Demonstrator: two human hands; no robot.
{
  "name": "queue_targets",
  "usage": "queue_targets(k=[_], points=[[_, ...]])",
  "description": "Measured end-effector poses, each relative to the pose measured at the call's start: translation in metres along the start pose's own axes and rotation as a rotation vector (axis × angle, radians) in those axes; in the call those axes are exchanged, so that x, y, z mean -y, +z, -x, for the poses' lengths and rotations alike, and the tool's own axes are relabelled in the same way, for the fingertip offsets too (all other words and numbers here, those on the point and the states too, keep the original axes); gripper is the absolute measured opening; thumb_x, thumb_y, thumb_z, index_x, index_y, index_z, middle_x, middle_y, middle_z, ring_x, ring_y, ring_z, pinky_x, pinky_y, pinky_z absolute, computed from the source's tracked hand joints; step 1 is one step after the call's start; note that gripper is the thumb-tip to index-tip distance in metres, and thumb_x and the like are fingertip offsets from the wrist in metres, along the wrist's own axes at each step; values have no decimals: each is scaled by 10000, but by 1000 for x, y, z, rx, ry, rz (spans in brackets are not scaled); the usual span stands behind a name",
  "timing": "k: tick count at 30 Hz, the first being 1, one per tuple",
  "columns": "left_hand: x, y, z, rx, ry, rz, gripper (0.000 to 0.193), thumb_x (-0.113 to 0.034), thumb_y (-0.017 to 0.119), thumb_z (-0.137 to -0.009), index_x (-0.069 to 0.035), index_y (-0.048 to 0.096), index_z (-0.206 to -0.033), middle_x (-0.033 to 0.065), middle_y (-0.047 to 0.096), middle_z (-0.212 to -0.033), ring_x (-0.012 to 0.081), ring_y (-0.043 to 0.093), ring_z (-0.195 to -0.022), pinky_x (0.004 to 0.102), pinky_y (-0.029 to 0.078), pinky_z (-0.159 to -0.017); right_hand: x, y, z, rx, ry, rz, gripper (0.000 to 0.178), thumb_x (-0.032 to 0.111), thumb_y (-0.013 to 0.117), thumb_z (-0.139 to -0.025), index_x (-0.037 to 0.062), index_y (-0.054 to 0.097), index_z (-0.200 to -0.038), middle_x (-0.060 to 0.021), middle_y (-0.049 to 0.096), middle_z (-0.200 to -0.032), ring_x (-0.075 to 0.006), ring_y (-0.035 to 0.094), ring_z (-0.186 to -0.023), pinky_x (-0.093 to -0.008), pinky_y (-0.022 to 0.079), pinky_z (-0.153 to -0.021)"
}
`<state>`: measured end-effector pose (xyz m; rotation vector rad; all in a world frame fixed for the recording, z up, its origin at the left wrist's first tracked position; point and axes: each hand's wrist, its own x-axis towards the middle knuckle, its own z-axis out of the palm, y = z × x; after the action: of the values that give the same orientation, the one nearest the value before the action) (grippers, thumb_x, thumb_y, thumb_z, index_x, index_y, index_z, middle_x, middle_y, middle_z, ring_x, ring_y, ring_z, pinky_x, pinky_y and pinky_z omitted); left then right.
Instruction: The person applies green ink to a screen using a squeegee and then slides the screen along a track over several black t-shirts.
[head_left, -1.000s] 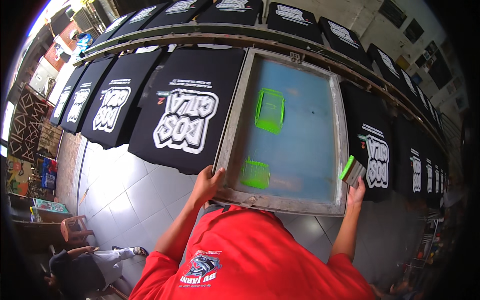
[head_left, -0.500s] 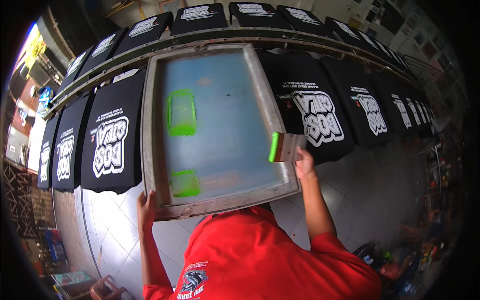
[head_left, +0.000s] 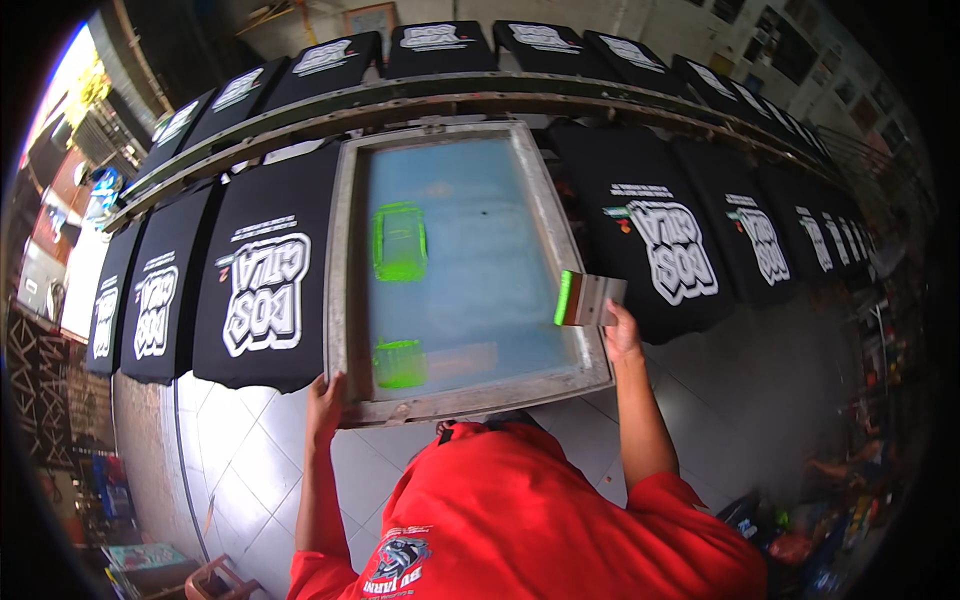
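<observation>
Our left hand (head_left: 324,400) clasped the near left corner of the framed screen (head_left: 480,290), while our right hand (head_left: 623,336), well apart, gripped a squeegee (head_left: 594,299) at the right side. The screen lay between and beyond them, its long axis running near to far.

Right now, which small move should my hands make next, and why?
Probably steady the framed screen first: your left hand holds its near left corner, while your right hand has the green-edged squeegee at the right rail, away from the green patches.
</observation>
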<state>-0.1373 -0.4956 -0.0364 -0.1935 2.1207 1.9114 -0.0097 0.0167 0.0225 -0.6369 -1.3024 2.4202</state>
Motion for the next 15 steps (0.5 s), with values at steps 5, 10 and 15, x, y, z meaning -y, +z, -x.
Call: queue_targets(k=[5,10,15], points=[[-14,9,-11,20,12,-49,310,-297,571,-931,12,596,-906,-40,503,-668,36,412,-563,236,329,-455,3,-8,-13,-27,-39,16,437,268,670,-804,34,561,-1156,-72,616,-1124,-211,561,-1061,-354,393,-957],[-15,18,-22,18,47,-53,314,-294,571,-923,2,558,-820,-36,473,-624,40,397,-547,255,312,-446,6,-16,-24,-1,-30,25,444,300,637,-827,40,551,-1176,-71,612,-1139,-222,549,-1076,-359,382,-968],[-17,23,-26,73,11,-105,318,-303,578,-915,2,558,-827,-30,478,-621,46,404,-548,257,322,-456,12,-17,-26,3,-12,8,447,321,633,-828,49,556,-1174,-72,617,-1140,-226,555,-1070,-363,387,-970]])
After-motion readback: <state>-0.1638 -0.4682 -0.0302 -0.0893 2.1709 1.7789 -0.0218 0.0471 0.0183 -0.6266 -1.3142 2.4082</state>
